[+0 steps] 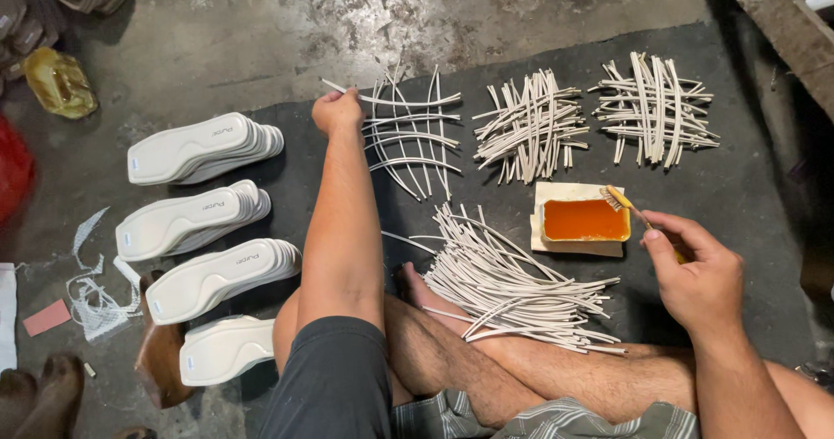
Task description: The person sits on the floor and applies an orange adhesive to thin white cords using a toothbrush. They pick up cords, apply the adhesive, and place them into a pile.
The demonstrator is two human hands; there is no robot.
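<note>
My left hand (pixel 337 111) reaches forward and pinches one thin white strip (pixel 408 102) at the left edge of a criss-crossed layer of strips (pixel 415 144) on a dark mat (pixel 747 178). My right hand (pixel 695 270) holds a small yellow-handled brush (pixel 624 203), its bristles resting at the rim of a shallow tray of orange glue (pixel 585 220). A loose bundle of white strips (pixel 512 287) lies over my crossed legs, between my two arms.
Two more stacked strip piles (pixel 532 126) (pixel 653 109) lie at the far side of the mat. Several stacks of white shoe insoles (pixel 204 148) (pixel 221 278) sit on the concrete floor to the left. Another person's feet (pixel 39 396) show at the bottom left.
</note>
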